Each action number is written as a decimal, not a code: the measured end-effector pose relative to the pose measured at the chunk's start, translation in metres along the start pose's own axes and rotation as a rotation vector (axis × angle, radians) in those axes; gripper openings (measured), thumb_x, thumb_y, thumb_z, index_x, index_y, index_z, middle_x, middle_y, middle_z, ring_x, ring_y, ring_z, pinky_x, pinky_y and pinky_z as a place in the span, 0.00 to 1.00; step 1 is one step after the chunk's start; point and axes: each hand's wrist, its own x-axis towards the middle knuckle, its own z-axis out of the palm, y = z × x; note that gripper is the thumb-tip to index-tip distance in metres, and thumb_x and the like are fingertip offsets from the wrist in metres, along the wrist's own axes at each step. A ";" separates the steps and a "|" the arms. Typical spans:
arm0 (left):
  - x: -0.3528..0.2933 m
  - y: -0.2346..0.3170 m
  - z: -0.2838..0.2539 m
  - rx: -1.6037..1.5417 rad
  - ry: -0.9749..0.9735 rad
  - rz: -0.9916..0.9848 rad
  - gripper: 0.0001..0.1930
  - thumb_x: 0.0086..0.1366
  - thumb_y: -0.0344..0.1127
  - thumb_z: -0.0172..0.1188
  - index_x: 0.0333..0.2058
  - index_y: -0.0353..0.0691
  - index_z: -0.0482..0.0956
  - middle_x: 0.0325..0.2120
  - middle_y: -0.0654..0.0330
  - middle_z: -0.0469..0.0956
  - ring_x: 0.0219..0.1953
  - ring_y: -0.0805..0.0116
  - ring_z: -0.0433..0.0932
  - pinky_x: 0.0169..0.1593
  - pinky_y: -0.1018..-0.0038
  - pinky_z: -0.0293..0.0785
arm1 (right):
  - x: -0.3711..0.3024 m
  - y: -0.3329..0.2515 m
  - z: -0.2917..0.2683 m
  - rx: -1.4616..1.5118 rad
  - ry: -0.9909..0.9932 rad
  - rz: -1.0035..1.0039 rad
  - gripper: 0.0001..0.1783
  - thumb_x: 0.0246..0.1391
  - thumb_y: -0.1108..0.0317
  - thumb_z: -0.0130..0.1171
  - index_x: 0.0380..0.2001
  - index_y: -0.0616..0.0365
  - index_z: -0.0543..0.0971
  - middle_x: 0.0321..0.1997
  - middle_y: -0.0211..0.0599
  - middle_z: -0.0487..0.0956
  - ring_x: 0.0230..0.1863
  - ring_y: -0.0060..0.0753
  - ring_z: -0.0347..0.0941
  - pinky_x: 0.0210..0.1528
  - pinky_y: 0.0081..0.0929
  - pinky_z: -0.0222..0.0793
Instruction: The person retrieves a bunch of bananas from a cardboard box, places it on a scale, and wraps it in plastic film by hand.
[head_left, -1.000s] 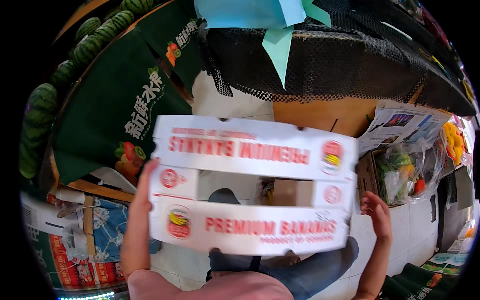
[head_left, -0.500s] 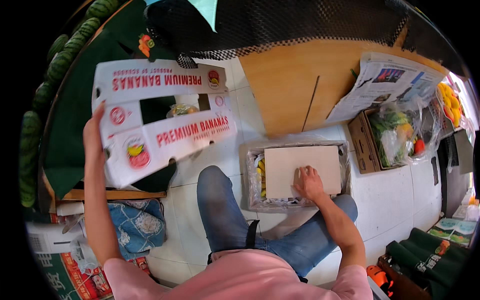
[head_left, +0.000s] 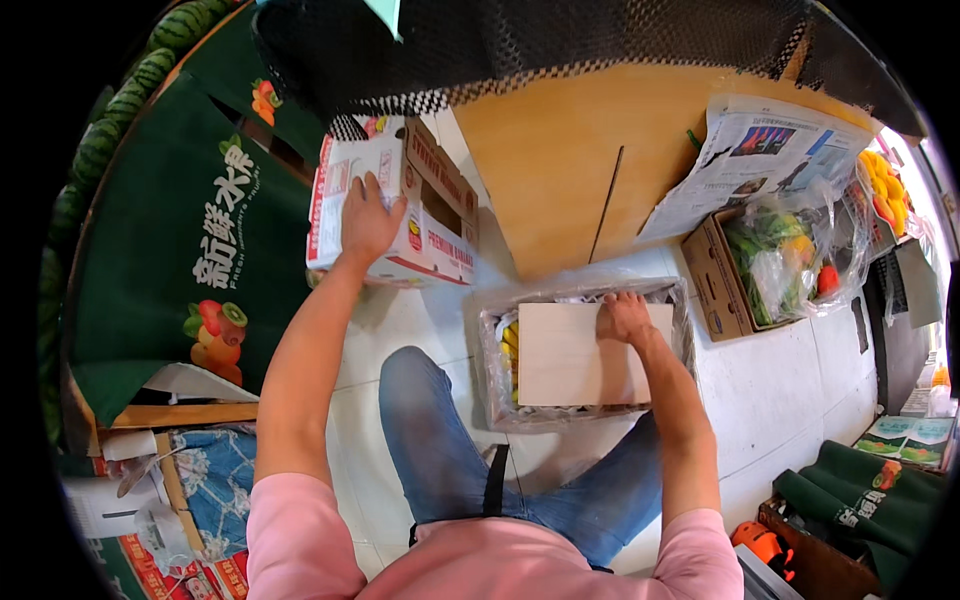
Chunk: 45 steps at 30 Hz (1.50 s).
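My left hand (head_left: pixel 367 218) grips the rim of a white and red banana box lid (head_left: pixel 432 225), which stands on its side on the white floor to my left. My right hand (head_left: pixel 625 318) presses down on a pale cardboard sheet (head_left: pixel 565 352). That sheet covers the inside of an open box lined with clear plastic (head_left: pixel 492 370). Yellow bananas (head_left: pixel 511 340) peek out at the sheet's left edge.
A wooden board (head_left: pixel 560 170) leans ahead under black netting. A carton of bagged vegetables (head_left: pixel 770 262) with newspaper above it stands at the right. A green banner (head_left: pixel 170 260) and watermelons (head_left: pixel 95 150) are at the left.
The lid went from being held up before me with both hands to my left side and down onto the floor. My right hand let go of it and moved onto the cardboard sheet.
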 end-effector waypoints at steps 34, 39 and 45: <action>0.042 -0.019 0.032 -0.087 -0.096 -0.104 0.36 0.65 0.60 0.48 0.63 0.38 0.65 0.62 0.42 0.65 0.62 0.44 0.66 0.64 0.60 0.61 | -0.077 -0.116 0.016 0.491 0.222 0.643 0.46 0.47 0.55 0.67 0.61 0.71 0.59 0.54 0.60 0.69 0.55 0.60 0.67 0.55 0.52 0.63; 0.043 -0.017 0.035 -0.109 -0.088 -0.097 0.36 0.65 0.61 0.48 0.63 0.40 0.66 0.62 0.44 0.65 0.63 0.46 0.64 0.64 0.61 0.61 | -0.070 -0.136 0.046 0.800 0.233 0.294 0.43 0.50 0.59 0.62 0.62 0.73 0.57 0.48 0.61 0.74 0.49 0.58 0.72 0.54 0.44 0.68; 0.036 -0.024 0.041 -0.151 0.189 0.081 0.26 0.69 0.47 0.48 0.59 0.37 0.70 0.57 0.42 0.69 0.60 0.45 0.66 0.62 0.59 0.61 | -0.064 -0.134 0.059 0.908 0.057 0.115 0.39 0.53 0.59 0.57 0.63 0.71 0.59 0.52 0.61 0.74 0.53 0.57 0.71 0.59 0.42 0.65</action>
